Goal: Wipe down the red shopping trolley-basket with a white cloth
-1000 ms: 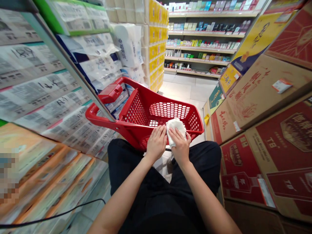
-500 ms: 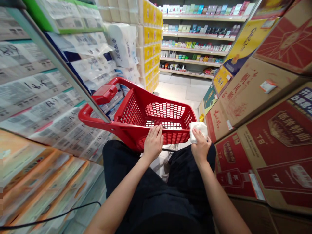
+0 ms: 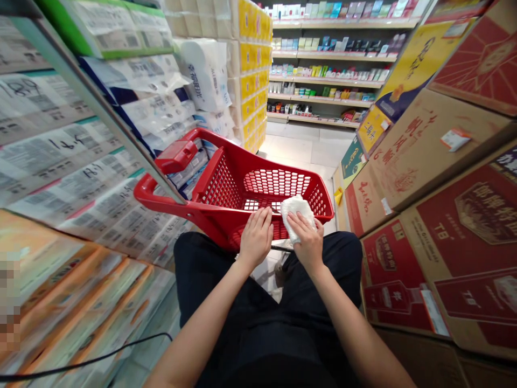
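A red plastic shopping basket (image 3: 226,203) with perforated walls lies in front of my knees, its inside showing no goods. A long metal bar (image 3: 121,137) runs from its left end toward the upper left. The fingers of my left hand (image 3: 256,234) curl over the near rim at about the middle and hold it steady. My right hand (image 3: 309,242) presses a folded white cloth (image 3: 297,207) against the near rim and outer wall, right of my left hand. Its fingers lie over the cloth, and part of the wall behind is hidden.
Stacked paper-goods packs (image 3: 56,145) rise on the left, with yellow-sided packs (image 3: 252,81) behind the basket. Cardboard cartons (image 3: 404,156) stand close on the right. Shelves of small products (image 3: 323,78) are at the back. A black cable (image 3: 121,347) crosses the lower left.
My right hand has slid left along the basket's near side with the white cloth, from the right corner toward my left hand. The left hand keeps its place on the rim.
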